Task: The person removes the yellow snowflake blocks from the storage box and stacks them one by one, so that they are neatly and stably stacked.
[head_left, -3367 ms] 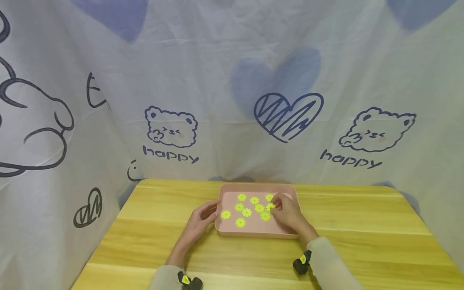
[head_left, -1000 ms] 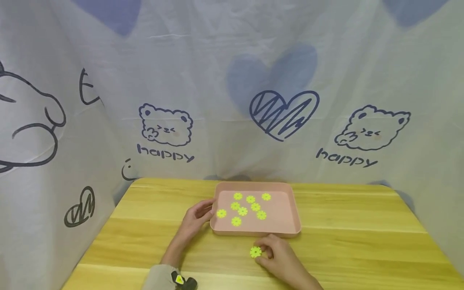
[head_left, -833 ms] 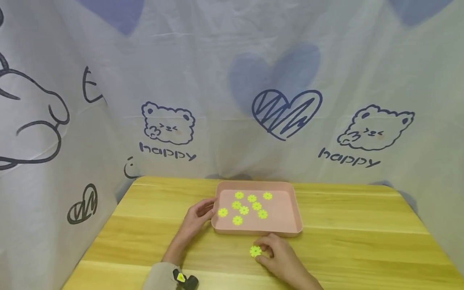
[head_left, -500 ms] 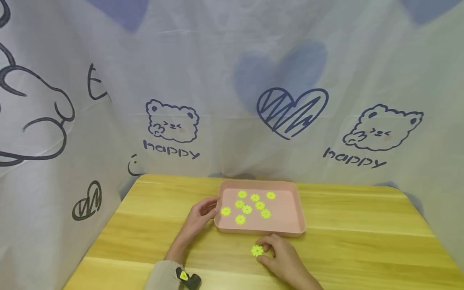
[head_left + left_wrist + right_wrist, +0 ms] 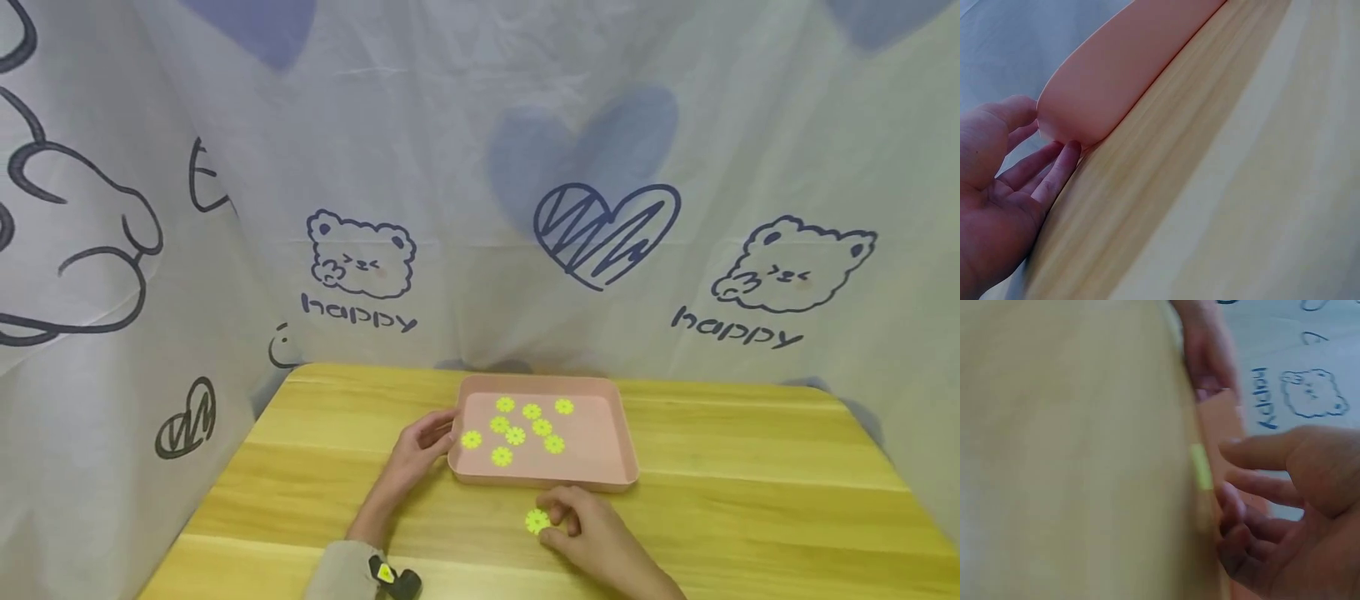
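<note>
In the head view, a pink tray (image 5: 600, 442) sits on a wood-grained table (image 5: 765, 483), near its far edge, holding nine yellow-green flower pieces (image 5: 515, 435) scattered over its floor, mostly toward the left and middle. One more, the loose flower piece (image 5: 536, 522), lies on the table in front of the tray's near side. The right hand (image 5: 592, 533) is beside this piece, its bent thumb and forefinger parted at the piece's right edge. The left hand (image 5: 415, 450) is at the tray's left end, fingertips against the wall, thumb and fingers spread. The two hands are apart. A pale sleeve (image 5: 341, 571) covers the left forearm, and a small black device (image 5: 405, 583) sits at that wrist. Behind the table hangs a white cloth (image 5: 480, 325) printed with hearts, bear faces and the word "happy". In the left wrist view, the left hand's digits reach around a rounded corner of the tray, some tips touching it high and others low, with the tray's base on the table. In the right wrist view, blur softens the loose flower piece; a gap shows between it and the right hand's digits, which are bent and grip nothing. The tray's pink wall stands behind those digits, with the left hand at its far end.
</note>
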`<move>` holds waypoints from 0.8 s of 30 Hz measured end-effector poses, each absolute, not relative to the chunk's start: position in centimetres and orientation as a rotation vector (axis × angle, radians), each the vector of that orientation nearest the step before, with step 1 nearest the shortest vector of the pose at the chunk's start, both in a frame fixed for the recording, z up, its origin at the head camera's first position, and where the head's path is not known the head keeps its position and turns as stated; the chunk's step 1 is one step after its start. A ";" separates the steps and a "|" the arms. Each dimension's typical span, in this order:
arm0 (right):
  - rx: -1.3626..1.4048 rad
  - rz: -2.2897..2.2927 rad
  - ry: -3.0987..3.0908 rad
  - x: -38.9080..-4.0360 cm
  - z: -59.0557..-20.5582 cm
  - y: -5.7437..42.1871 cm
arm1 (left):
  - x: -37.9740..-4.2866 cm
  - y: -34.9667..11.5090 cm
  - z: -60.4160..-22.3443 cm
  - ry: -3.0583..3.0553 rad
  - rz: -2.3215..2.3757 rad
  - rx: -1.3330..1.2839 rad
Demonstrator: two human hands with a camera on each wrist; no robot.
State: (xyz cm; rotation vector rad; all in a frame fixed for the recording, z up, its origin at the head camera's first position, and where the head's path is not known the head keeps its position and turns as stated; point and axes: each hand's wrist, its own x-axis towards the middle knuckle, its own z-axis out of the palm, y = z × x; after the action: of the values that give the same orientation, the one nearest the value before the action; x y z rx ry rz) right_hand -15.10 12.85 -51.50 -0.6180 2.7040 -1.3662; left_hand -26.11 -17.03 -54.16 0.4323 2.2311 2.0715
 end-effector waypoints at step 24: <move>-0.309 -1.533 2.934 -26.2 -49.1 15.5 | -25.8 -16.8 -53.8 2.228 2.069 0.394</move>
State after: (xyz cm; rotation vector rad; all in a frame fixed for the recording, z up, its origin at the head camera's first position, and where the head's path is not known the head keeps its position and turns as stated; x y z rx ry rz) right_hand -26.22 15.51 -49.15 -0.3095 2.9342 -1.5330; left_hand -25.78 -16.83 -53.81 0.3943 2.2283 2.0695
